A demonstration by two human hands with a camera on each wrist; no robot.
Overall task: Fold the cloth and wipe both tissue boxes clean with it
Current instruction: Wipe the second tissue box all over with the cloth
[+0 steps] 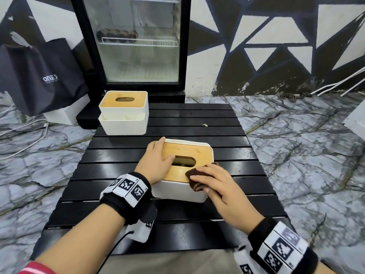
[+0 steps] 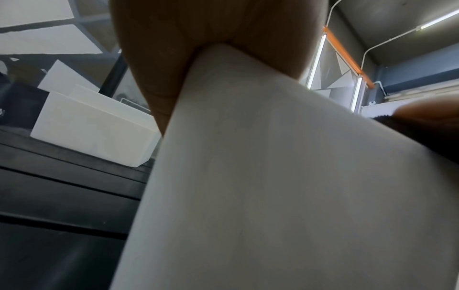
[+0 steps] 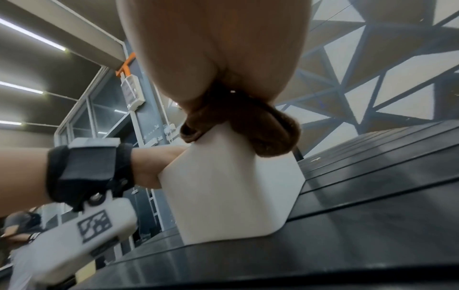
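Note:
Two white tissue boxes with bamboo lids stand on the black slatted table. The far tissue box sits untouched at the back left. The near tissue box is in the middle. My left hand grips its left end, thumb on the lid by the slot and fingers down the left side. My right hand holds the folded brown cloth and presses it on the lid's near right corner, where it hangs over the edge.
A glass-door fridge stands behind the table. A black bag and a white block sit on the marble floor at the left, with cables beside them. A small scrap lies on the table's far right slats.

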